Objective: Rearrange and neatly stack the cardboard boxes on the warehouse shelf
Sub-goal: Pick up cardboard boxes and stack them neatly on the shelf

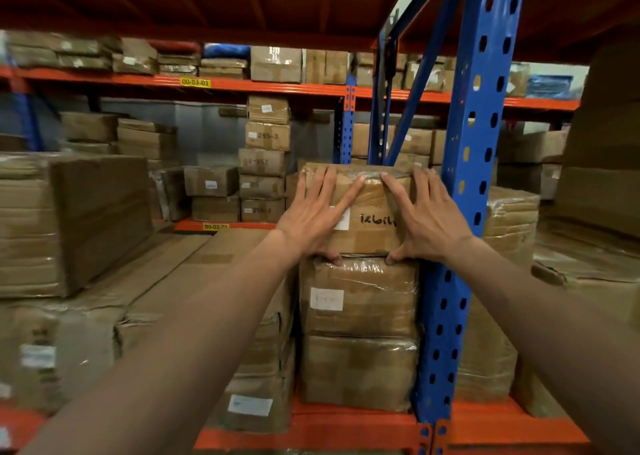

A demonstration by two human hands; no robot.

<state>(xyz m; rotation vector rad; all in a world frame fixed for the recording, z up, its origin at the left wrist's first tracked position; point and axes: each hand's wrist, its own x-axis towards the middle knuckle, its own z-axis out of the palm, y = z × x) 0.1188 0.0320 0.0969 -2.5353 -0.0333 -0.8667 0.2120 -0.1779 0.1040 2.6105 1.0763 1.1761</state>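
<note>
Head view shows me working at the blue upright (478, 164), which I will use as my landmark. Just left of it stands a narrow column of wrapped cardboard boxes, and my top box (370, 228) sits on the middle box (358, 299), which rests on the bottom box (358, 373) on the orange shelf beam (311, 434).

My left hand (313, 217) and right hand (427, 217) both lie flat and spread on the top box's front face, fingertips reaching its upper edge, thumbs hooked at the seam where it meets the box below. Neither hand pinches anything. I judge this hold is for pushing the box back and squaring its face with the column, the thumbs feeling for any overhang.

Further left of the upright, long flat cartons (180, 274) lie lower, so the column has no side support there. A push off centre could twist the box against the upright.
</note>
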